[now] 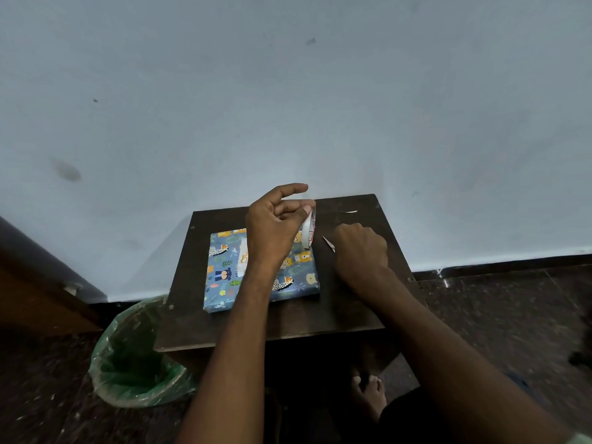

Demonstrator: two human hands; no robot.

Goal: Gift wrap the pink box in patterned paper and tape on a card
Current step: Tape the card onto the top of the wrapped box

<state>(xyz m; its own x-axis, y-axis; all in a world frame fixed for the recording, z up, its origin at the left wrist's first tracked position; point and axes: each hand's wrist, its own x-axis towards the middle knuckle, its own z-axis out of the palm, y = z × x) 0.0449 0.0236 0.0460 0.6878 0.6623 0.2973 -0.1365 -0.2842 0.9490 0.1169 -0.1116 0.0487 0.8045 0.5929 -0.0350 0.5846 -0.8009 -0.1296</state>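
The box (224,283), wrapped in blue paper with animal prints, lies flat on a small dark table (288,325). A white card (242,258) with a gold letter rests on top of it, partly hidden by my left forearm. My left hand (275,225) hovers over the box's far right corner and pinches a white tape roll (309,230), held upright on its edge. My right hand (360,251) sits on the table just right of the box, curled round a pointed blade (329,243) whose tip points toward the tape.
A bin with a green liner (137,357) stands on the floor at the table's left front corner. A small white scrap (349,212) lies near the table's far edge. A pale wall rises right behind the table. A bare foot (368,392) shows beneath it.
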